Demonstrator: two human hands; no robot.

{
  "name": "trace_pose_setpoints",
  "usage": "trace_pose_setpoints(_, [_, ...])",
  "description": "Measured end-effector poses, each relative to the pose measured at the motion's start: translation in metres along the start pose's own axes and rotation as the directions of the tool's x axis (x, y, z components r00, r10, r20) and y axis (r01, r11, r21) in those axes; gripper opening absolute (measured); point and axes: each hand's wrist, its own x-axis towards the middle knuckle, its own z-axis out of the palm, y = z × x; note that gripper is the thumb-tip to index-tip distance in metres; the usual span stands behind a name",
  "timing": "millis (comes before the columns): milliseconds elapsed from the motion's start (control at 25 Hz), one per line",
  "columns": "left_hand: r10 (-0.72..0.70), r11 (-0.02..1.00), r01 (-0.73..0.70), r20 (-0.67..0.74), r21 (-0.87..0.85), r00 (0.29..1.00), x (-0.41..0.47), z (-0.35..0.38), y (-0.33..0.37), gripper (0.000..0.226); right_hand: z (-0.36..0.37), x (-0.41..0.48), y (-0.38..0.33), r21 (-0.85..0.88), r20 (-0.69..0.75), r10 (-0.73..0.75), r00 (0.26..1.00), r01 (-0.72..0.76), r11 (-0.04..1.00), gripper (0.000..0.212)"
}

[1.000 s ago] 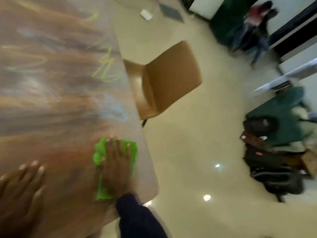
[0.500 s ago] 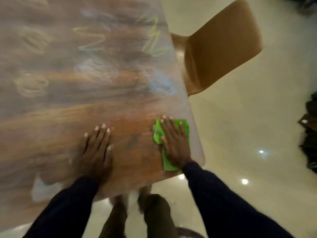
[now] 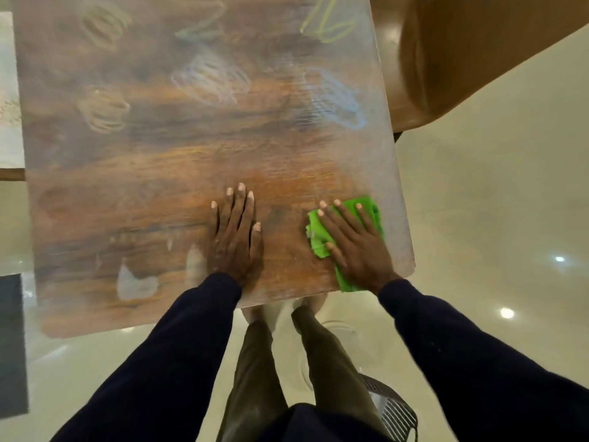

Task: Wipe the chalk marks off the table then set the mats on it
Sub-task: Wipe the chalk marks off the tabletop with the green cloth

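Note:
A wooden table (image 3: 159, 186) fills the view, with coloured chalk scribbles (image 3: 210, 79) across its far half and a blue one (image 3: 334, 97) near the right edge. A white smear (image 3: 134, 282) lies near the front left. My right hand (image 3: 357, 244) presses flat on a green cloth (image 3: 318, 237) at the table's near right corner. My left hand (image 3: 237, 234) rests flat on the bare wood beside it, fingers spread, holding nothing. No mats are in view.
A tan chair (image 3: 478, 59) stands at the table's far right side. Another table edge (image 3: 9, 122) adjoins on the left, with a dark panel (image 3: 12, 346) below it. My legs (image 3: 287, 362) stand at the near edge on a glossy cream floor.
The view has swung left, bringing the whole table and both arms into frame. My right hand stays on the green cloth at the near right corner; my left hand stays flat.

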Motion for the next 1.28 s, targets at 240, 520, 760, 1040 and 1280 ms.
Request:
trace_pose_setpoints(240, [0.008, 0.999, -0.009, 0.011, 0.047, 1.0, -0.002, 0.002, 0.002, 0.063, -0.011, 0.092, 0.007, 0.021, -0.122, 0.278, 0.953, -0.278, 0.96, 0.062])
trace_pose_setpoints(520, [0.019, 0.998, -0.018, -0.008, 0.057, 1.0, -0.001, 0.006, -0.001, 0.062, 0.009, 0.023, -0.03, -0.006, 0.065, -0.162, 0.985, 0.163, 0.987, 0.066])
trace_pose_setpoints(760, [0.01, 0.999, -0.01, -0.016, 0.053, 1.0, 0.0, 0.006, 0.0, 0.063, -0.021, 0.069, 0.041, 0.018, -0.081, 0.213, 0.974, -0.213, 0.977, 0.062])
trace_pose_setpoints(1040, [0.01, 0.998, -0.01, -0.006, 0.068, 1.0, -0.002, 0.005, 0.0, 0.062, 0.008, 0.065, -0.051, 0.011, -0.014, 0.028, 1.0, -0.028, 1.0, 0.065])
trace_pose_setpoints(1280, [-0.005, 0.998, 0.005, 0.003, 0.058, 1.0, -0.002, 0.006, 0.003, 0.063, -0.003, -0.007, 0.03, -0.031, 0.056, -0.122, 0.991, 0.124, 0.992, 0.063])
